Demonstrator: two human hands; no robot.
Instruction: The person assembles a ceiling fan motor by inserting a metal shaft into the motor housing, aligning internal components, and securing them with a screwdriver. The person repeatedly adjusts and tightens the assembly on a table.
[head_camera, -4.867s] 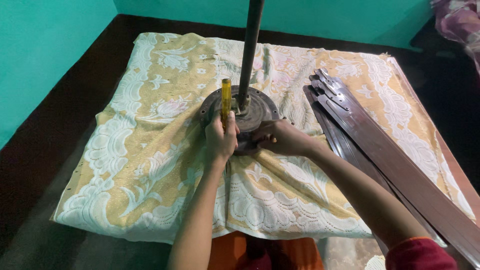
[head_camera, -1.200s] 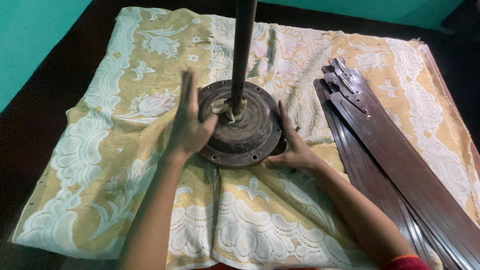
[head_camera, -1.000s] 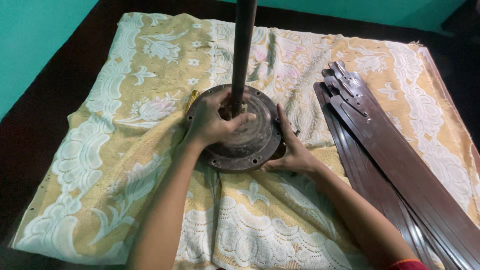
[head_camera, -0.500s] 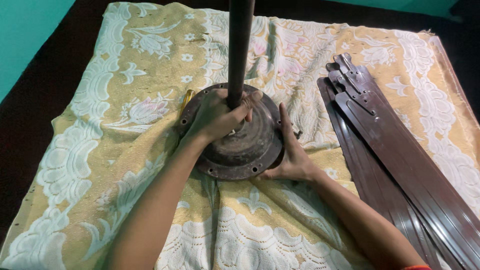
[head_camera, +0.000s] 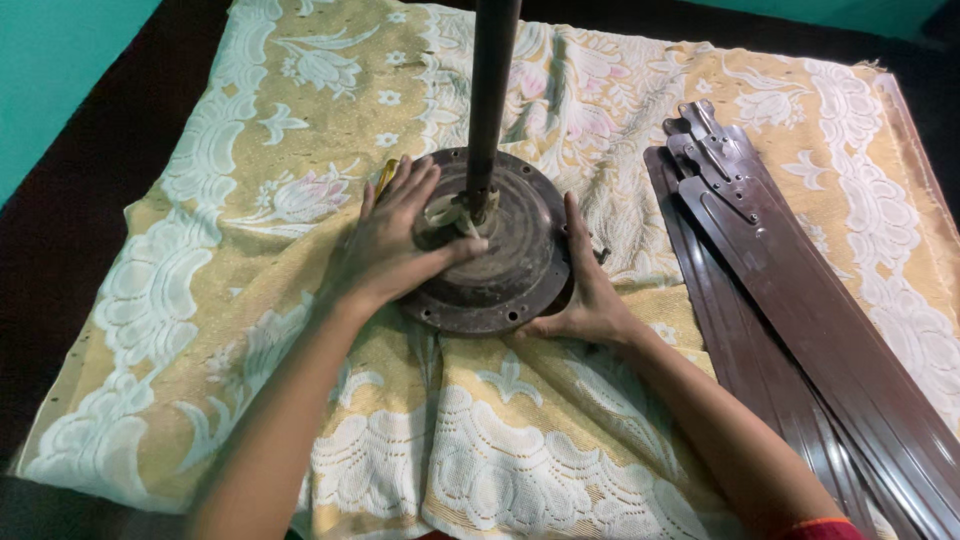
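A round, dark, dusty metal fan motor housing (head_camera: 510, 265) lies on a yellow and white lace cloth (head_camera: 250, 300), with a dark rod (head_camera: 492, 90) standing up from its centre. My left hand (head_camera: 395, 240) lies flat on the housing's left top, fingers spread toward the rod's base. My right hand (head_camera: 590, 290) grips the housing's right rim from the side, thumb up along the edge. A yellow tool handle (head_camera: 386, 175) peeks out behind my left hand.
Several long brown fan blades (head_camera: 790, 300) are stacked on the cloth to the right. A small dark screw (head_camera: 601, 255) lies by the housing's right edge. A dark surface (head_camera: 70, 200) surrounds the cloth, with a teal wall (head_camera: 50, 60) at the left.
The view has moved closer. My left hand let go of the yellow tool and shifted onto the housing's top; my right hand moved to the housing's right rim.
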